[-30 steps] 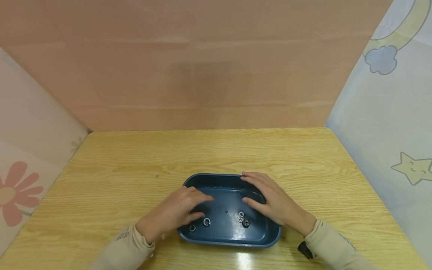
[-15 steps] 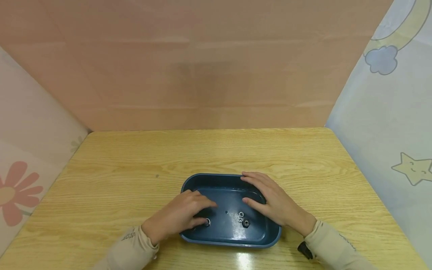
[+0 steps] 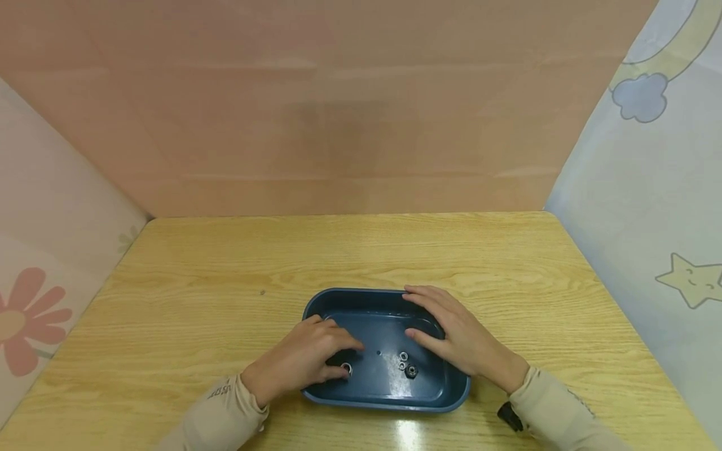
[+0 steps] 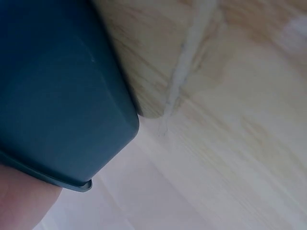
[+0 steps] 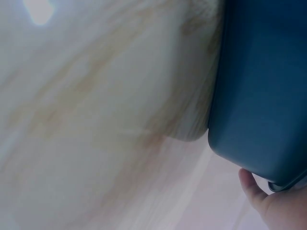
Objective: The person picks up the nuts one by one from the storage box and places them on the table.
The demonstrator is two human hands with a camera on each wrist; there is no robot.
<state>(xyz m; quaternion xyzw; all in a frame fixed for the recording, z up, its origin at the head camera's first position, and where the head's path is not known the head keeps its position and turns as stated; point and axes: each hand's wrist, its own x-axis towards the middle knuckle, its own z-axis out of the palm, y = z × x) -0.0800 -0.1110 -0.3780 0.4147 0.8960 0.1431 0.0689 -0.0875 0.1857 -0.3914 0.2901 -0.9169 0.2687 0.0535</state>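
Note:
A dark blue tray (image 3: 378, 402) with rounded corners stands on the wooden table. My left hand (image 3: 301, 357) reaches over its left side, thumb and index finger apart. The thumb tip is right at a silver hex nut (image 3: 348, 366), covering part of it. Across the right end lies my right hand (image 3: 459, 338), fingers extended along the far right rim and thumb inside the tray. In the right wrist view, one fingertip (image 5: 246, 178) meets the tray's outer wall (image 5: 264, 96). Two small silver nuts (image 3: 403, 357) lie beside a larger dark nut (image 3: 411, 373) in the right half.
The wood-grain table (image 3: 225, 269) extends around the tray. A pinkish-brown backdrop (image 3: 361, 125) rises behind it, with patterned side walls (image 3: 637, 188) left and right. Something black (image 3: 509, 416) is at the right sleeve (image 3: 555, 407).
My left hand has shifted slightly right and down over the tray, its thumb now at the silver nut. Another nut farther left has become hidden under it. My right hand has stayed put.

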